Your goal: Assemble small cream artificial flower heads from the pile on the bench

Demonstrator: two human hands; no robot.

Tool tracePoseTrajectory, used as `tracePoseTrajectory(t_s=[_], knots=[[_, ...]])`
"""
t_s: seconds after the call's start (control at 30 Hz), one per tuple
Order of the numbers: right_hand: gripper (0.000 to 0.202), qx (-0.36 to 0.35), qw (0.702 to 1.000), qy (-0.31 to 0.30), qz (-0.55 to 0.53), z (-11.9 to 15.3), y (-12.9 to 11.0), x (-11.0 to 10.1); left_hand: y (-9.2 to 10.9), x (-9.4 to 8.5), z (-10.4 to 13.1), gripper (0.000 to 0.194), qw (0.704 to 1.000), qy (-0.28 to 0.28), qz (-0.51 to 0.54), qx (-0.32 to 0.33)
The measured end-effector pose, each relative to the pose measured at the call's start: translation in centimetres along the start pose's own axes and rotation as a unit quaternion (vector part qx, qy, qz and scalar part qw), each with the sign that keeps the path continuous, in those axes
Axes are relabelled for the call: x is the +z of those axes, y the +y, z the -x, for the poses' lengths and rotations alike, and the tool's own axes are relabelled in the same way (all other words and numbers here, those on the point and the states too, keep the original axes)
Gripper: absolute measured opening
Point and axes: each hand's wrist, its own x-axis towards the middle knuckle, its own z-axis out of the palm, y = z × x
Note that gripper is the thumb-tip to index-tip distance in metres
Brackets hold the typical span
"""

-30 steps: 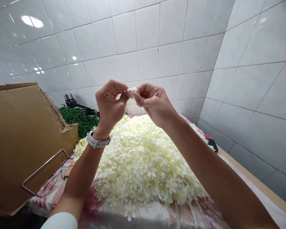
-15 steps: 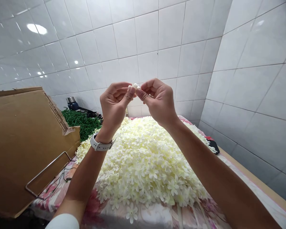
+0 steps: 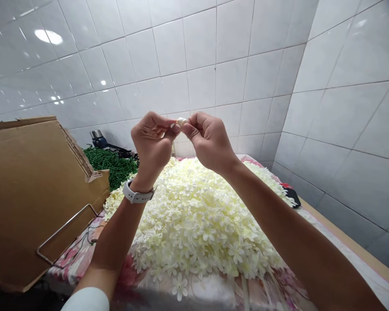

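Observation:
Between my fingertips is a small white artificial flower (image 3: 182,121), bunched up and partly covered by thumbs and fingers. My left hand (image 3: 154,138) pinches it from the left, and a light-coloured watch band circles that wrist. From the other side, my right hand (image 3: 210,140) grips it between thumb and bent fingers. Both hands are raised above a big heap of white and pale yellow artificial flowers (image 3: 197,216). One loose flower (image 3: 180,287) lies in front of the heap.
A cardboard box (image 3: 35,194) stands at the left, beside a bent metal rod frame (image 3: 66,224). Green artificial stems (image 3: 110,166) and a dark flask (image 3: 98,139) are behind it. A black phone-like object (image 3: 292,198) lies right, on the floral cloth (image 3: 210,293). Tiled walls (image 3: 201,43) rise behind.
The white flower now looks more compact and more covered by my fingers. My hands have shifted slightly left and down in view, and the fingers have curled in more.

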Motion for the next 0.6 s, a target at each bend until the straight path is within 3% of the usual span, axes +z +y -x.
tracePoseTrajectory(t_s=[0.07,0.13,0.2,0.23,0.33,0.37,0.43,0.5,0.6], knots=[[0.027,0.122,0.983,-0.055,-0.123,-0.1,-0.1,-0.1,0.0,-0.1,0.4,0.023,0.997,0.017,-0.064,0.05],[0.02,0.214,0.941,-0.116,-0.233,-0.2,-0.1,-0.4,0.0,-0.1,0.8,0.023,0.987,0.022,-0.123,0.098],[0.016,0.257,0.91,-0.152,-0.287,-0.4,0.3,-0.9,-0.2,-0.2,0.8,0.021,0.983,0.015,-0.145,0.113],[0.016,0.261,0.91,-0.154,-0.283,-0.6,0.6,-1.2,-0.4,-0.2,0.7,0.019,0.986,0.008,-0.135,0.101],[0.034,0.197,0.966,-0.085,-0.145,-1.1,1.8,-2.3,-1.7,-0.2,0.2,0.011,0.998,-0.014,-0.061,-0.011],[0.04,0.15,0.985,-0.045,-0.068,-1.1,2.3,-2.7,-2.3,-0.3,0.2,0.016,0.997,-0.018,-0.032,-0.067],[0.043,0.046,0.996,0.011,0.073,-1.0,3.3,-3.4,-3.5,-0.3,0.8,0.027,0.981,-0.018,0.031,-0.19],[0.042,-0.026,0.989,-0.017,0.143,-0.4,4.3,-3.7,-4.2,-0.5,2.2,0.035,0.948,-0.02,0.098,-0.301],[0.037,-0.067,0.981,-0.105,0.15,0.9,5.5,-3.4,-3.9,-1.1,4.7,0.034,0.902,-0.02,0.177,-0.394]])
